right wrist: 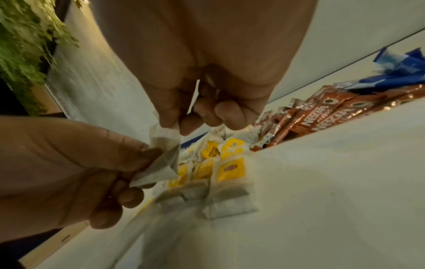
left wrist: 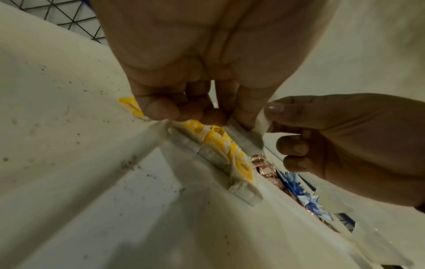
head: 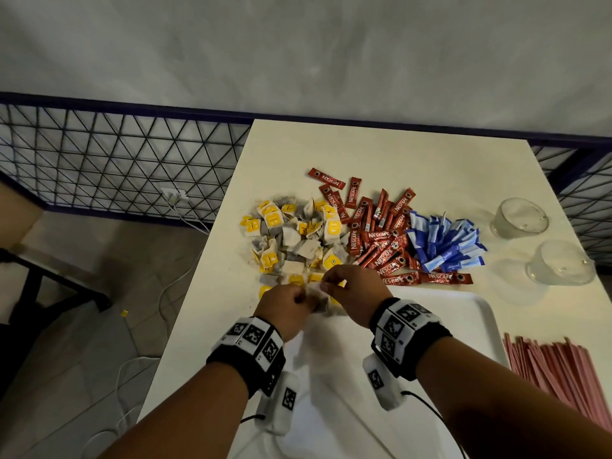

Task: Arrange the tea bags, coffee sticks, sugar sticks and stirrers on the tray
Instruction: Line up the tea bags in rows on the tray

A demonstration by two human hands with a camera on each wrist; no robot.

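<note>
1. Both hands meet over the near-left corner of the white tray (head: 470, 313), sharing one tea bag (right wrist: 164, 160).
2. L hand (head: 284, 306): thumb + forefinger pinch the bag's lower corner, other fingers curled under.
3. R hand (head: 354, 289): thumb + forefinger pinch the bag's top edge; a thin white strip shows betw. its curled fingers.
4. Three tea bags w/ yellow tags (right wrist: 230, 183) lie side by side on the tray, right below the hands.
5. Loose tea bag pile (head: 291, 240) sits on the surface just beyond the tray; red coffee sticks (head: 381, 240) to its right, then blue sugar sticks (head: 447, 243).
6. Pink stirrers (head: 556, 369) lie right of the tray.
7. Two clear glasses (head: 539, 243) stand at far right of the surface (head: 397, 150).
</note>
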